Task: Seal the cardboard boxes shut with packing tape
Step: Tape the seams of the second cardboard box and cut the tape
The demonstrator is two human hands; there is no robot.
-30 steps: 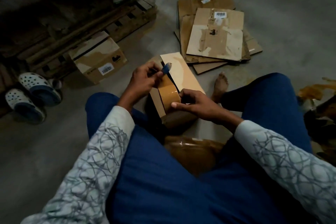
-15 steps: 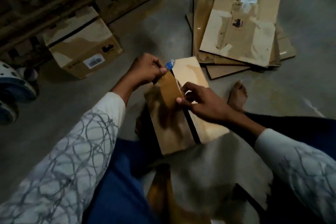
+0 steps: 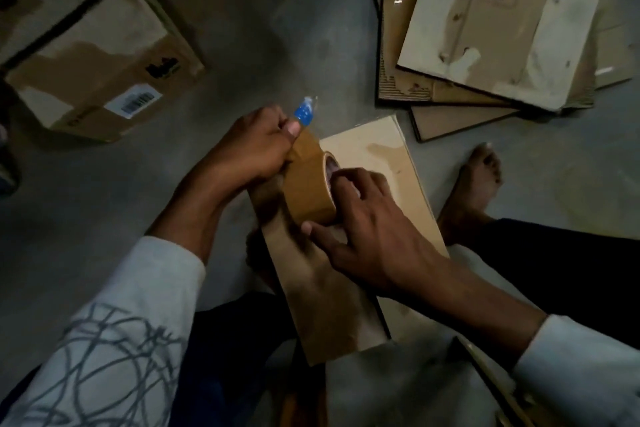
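Observation:
A small cardboard box (image 3: 381,163) lies on the floor between my legs, its two top flaps folded down with a dark seam between them. A roll of brown packing tape (image 3: 310,189) stands on the box near its far end. My right hand (image 3: 374,232) grips the roll, fingers over its core. My left hand (image 3: 252,149) pinches the pulled-out tape end (image 3: 304,146) just left of the roll, together with a small blue object (image 3: 304,112) that sticks out above the thumb.
A taped box with a barcode label (image 3: 100,59) stands at the left. A stack of flattened cardboard (image 3: 491,21) lies at the far right. A bare foot (image 3: 474,184) rests right of the small box. More cardboard (image 3: 491,378) lies near my right sleeve. The floor is grey concrete.
The camera has leaned closer over the box. My right hand has brought the tape roll onto the box top, and my left hand still pinches the tape end and the blue object.

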